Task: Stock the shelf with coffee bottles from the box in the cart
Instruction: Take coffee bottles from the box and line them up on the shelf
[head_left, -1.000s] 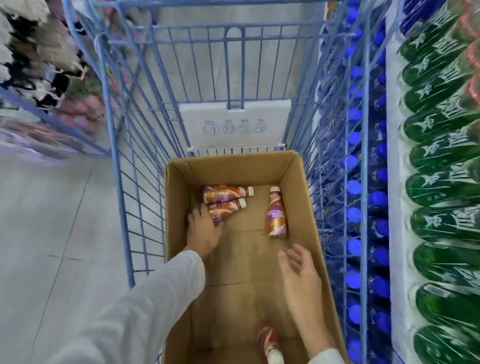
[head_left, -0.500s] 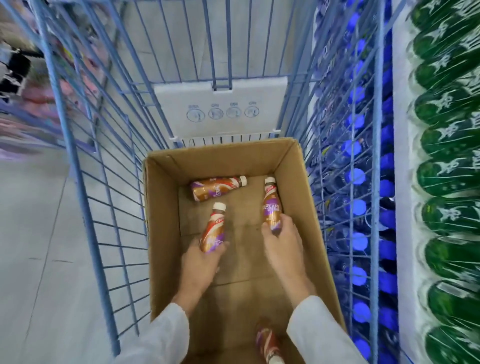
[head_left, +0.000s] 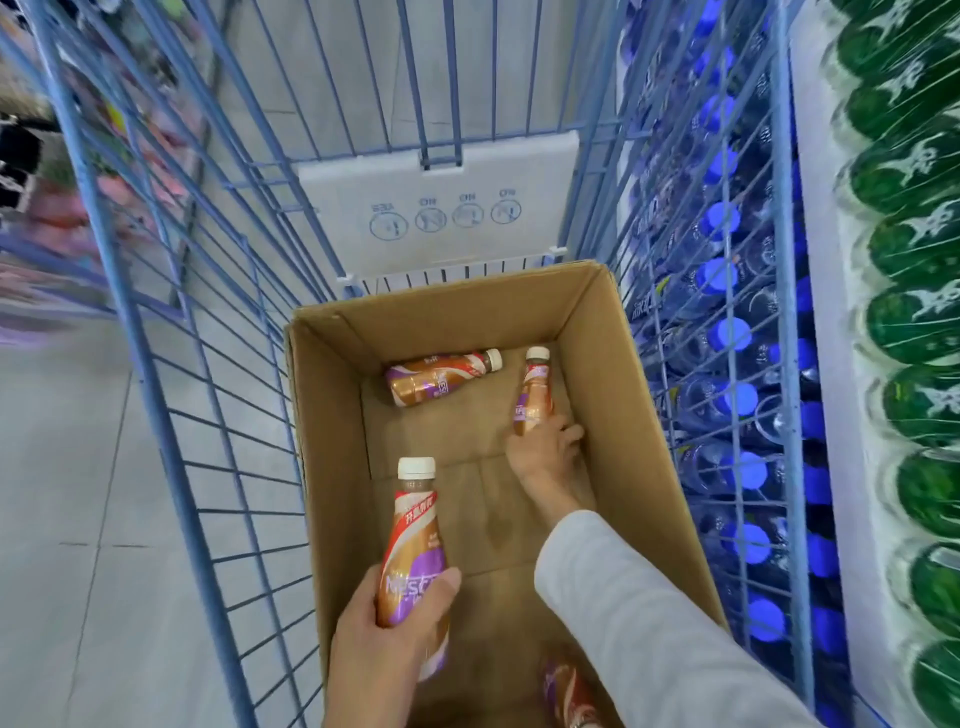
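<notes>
A brown cardboard box (head_left: 332, 467) sits inside the blue wire cart (head_left: 171, 457). My left hand (head_left: 384, 639) holds a brown-and-purple coffee bottle (head_left: 413, 556) upright, lifted above the box's near left side. My right hand (head_left: 545, 447) reaches deep into the box and closes around the base of a second coffee bottle (head_left: 532, 389) near the right wall. A third coffee bottle (head_left: 441, 376) lies on its side at the far end. A fourth coffee bottle (head_left: 569, 691) lies at the near end, partly hidden by my right sleeve.
Shelves on the right hold blue-capped water bottles (head_left: 727, 322) seen through the cart's wire wall, and green bottles (head_left: 919, 312) further right. A white placard (head_left: 441, 202) hangs on the cart's far wall. Grey floor (head_left: 62, 493) lies to the left.
My left hand has lifted its bottle up out of the box toward me. My right hand has closed around the bottle near the right wall, which has tilted slightly.
</notes>
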